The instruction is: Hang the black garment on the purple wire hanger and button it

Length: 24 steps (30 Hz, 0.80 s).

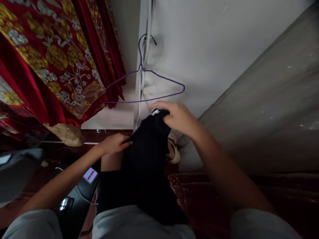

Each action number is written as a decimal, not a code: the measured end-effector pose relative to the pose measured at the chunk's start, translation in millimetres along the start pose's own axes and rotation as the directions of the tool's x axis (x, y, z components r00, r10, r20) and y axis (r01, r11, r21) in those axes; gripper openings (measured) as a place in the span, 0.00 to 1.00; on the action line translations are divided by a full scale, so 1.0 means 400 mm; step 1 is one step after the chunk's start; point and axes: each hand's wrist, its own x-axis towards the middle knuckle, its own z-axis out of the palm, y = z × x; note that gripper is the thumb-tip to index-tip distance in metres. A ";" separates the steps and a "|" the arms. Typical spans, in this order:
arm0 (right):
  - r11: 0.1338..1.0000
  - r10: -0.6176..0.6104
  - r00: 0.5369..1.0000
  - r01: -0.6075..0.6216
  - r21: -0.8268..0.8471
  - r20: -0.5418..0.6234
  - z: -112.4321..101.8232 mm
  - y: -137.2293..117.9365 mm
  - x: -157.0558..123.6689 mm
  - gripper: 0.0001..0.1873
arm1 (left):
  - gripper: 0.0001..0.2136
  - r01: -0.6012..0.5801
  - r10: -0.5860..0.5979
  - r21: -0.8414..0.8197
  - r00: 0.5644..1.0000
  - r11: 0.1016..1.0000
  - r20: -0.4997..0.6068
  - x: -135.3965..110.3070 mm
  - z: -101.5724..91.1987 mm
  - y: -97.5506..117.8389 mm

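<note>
A black garment (147,142) hangs between my hands in front of my legs; its kind cannot be made out. My left hand (116,143) pinches its left edge. My right hand (178,117), slightly blurred, grips the upper right part, beside a small white patch that may be a label. Just above the garment, a purple wire hanger (165,78) hangs from a pale strap (149,30) against the wall, with nothing on it. The garment's lower part merges with my dark shorts.
Red cloth (67,59) with gold and silver embroidery hangs at the upper left. A phone (90,175) with a lit screen lies on a black surface (74,212) at the lower left. A grey sheet (269,99) covers the right side. A cream shoe (175,156) shows behind the garment.
</note>
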 end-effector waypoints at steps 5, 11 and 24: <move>0.988 0.071 0.907 -0.009 0.151 -0.415 0.045 0.141 0.147 0.09 | 0.15 0.101 -0.075 0.148 0.982 0.984 -0.171 -0.059 -0.115 0.031; 0.971 0.236 0.910 -0.232 0.052 -0.341 0.038 0.192 0.172 0.15 | 0.07 0.216 -0.225 0.246 0.974 0.945 0.009 -0.108 -0.155 -0.016; 0.999 0.048 0.939 -0.037 0.039 -0.339 -0.009 0.117 0.082 0.11 | 0.10 -0.076 0.150 0.131 0.611 0.988 -0.777 0.117 -0.288 0.001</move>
